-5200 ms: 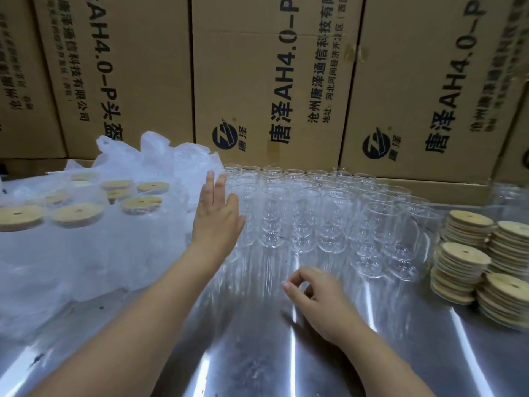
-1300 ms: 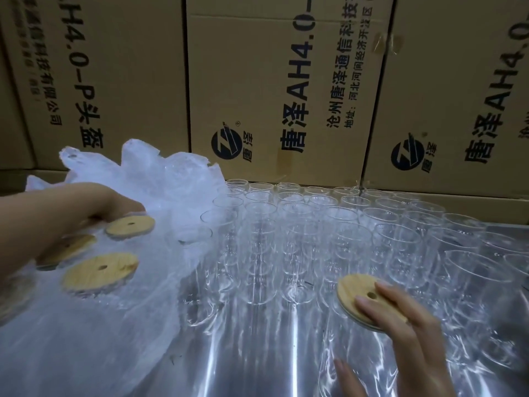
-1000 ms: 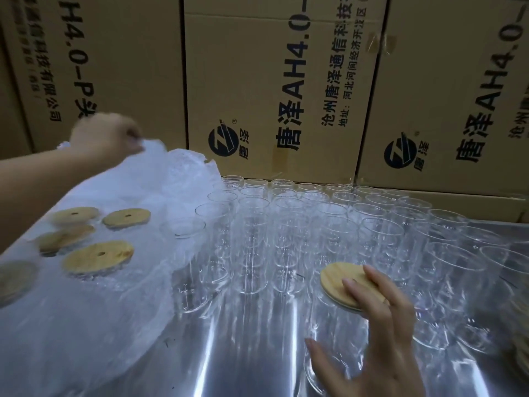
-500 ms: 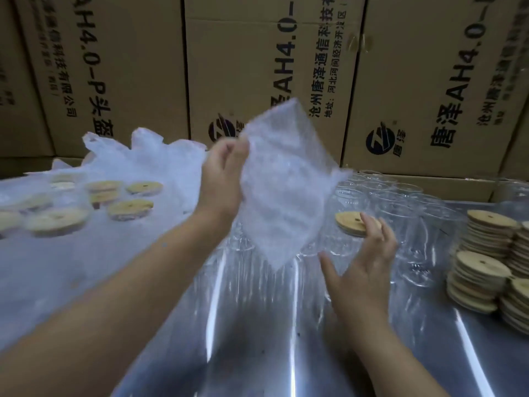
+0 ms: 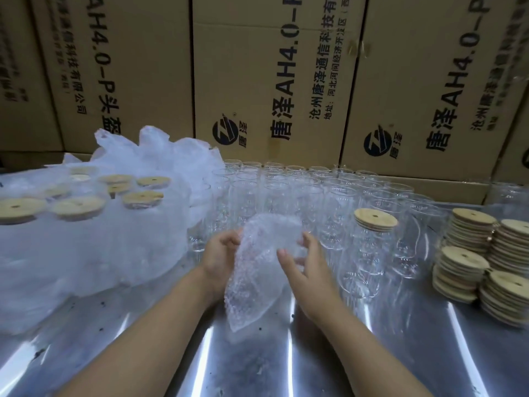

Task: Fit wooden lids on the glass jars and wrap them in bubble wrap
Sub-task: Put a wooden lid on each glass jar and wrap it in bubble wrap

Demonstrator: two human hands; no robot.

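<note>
Now the left grip (image 5: 221, 253) and right grip (image 5: 303, 262) pinch the bubble wrap (image 5: 254, 282) between them, while the upright lidded jar (image 5: 370, 245) stands just right of the nearer right grip.

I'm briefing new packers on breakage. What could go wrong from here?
Both the left hand and right hand grip the bubble wrap, so neither steadies the lidded jar. It stands tight against open jars; lifting it out could knock neighbours over. The tall lid stacks on the right might topple if an arm brushes them.
</note>
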